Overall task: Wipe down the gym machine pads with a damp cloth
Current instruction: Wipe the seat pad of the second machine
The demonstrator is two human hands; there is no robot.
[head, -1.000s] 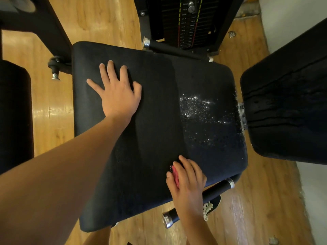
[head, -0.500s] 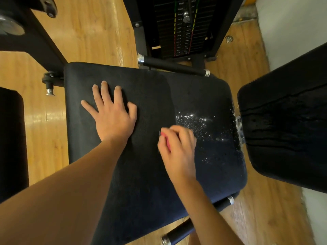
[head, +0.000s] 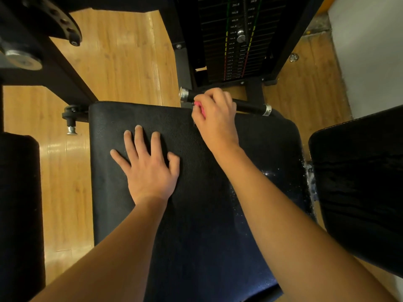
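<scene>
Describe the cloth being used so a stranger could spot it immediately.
Start at the large black padded seat in the middle. At its far edge, the right hand is closed around a small pink cloth. It is the only pink thing among black pads and bars.

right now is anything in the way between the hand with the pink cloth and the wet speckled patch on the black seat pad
Nothing visible. The right hand grips the pink cloth at the far edge of the black seat pad; the wet speckles lie toward the pad's right edge, with bare pad between. The left hand rests flat, off to the left.
</scene>
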